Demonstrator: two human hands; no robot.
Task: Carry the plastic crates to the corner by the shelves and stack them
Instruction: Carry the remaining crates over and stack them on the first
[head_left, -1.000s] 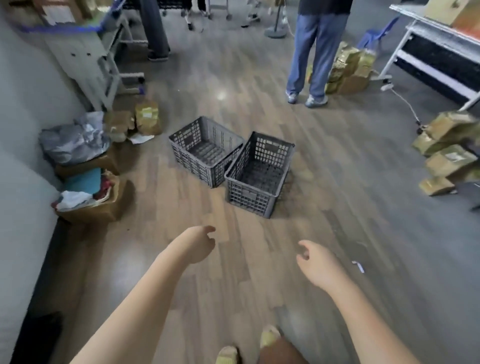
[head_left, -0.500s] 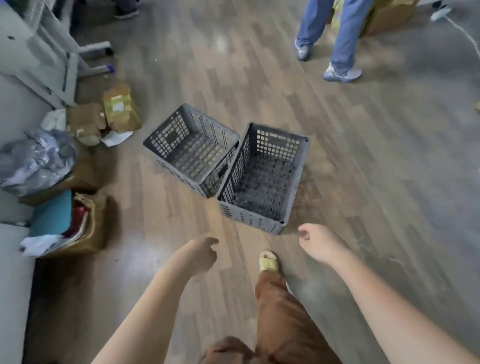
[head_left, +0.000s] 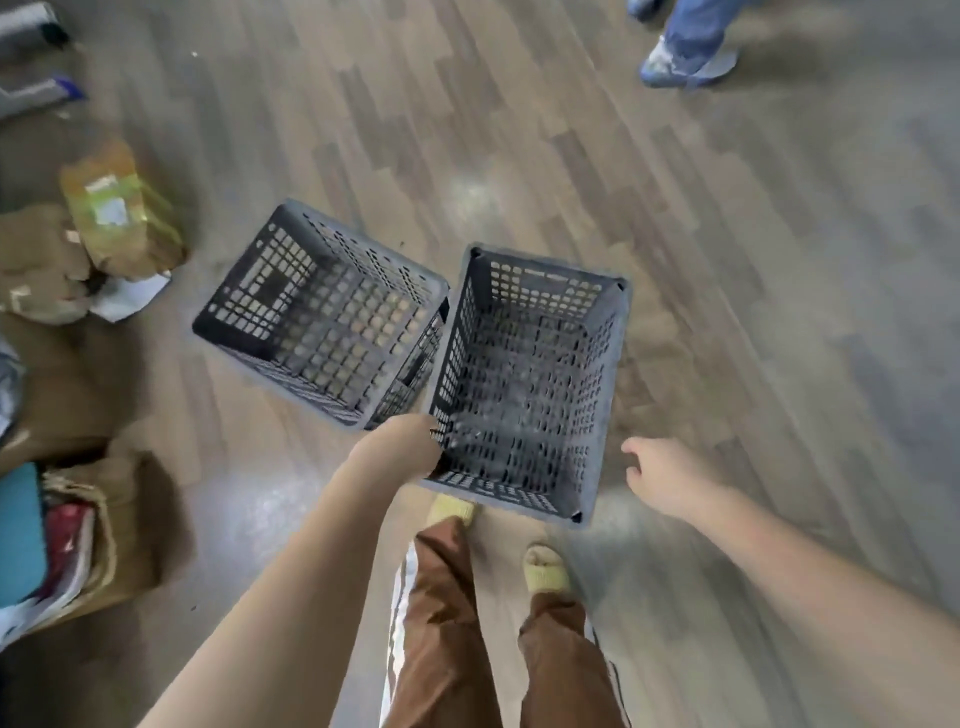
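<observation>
Two grey perforated plastic crates stand empty side by side on the wooden floor, corners touching. The right crate (head_left: 524, 384) is directly in front of my feet; the left crate (head_left: 322, 317) sits turned at an angle beside it. My left hand (head_left: 400, 449) is at the near left corner of the right crate, its fingers hidden by blur, so contact is unclear. My right hand (head_left: 662, 473) hovers just right of that crate's near right corner, fingers apart, holding nothing.
Cardboard boxes and a yellow-green packet (head_left: 122, 215) lie at the left, with an open box of cloth and papers (head_left: 67, 535) nearer me. Another person's blue shoe (head_left: 685, 62) is at the top right. Metal frame feet (head_left: 36, 93) show at the top left.
I have walked up to the crates and tilted my view down. Both hands have moved forward to the near corners of the right crate.
</observation>
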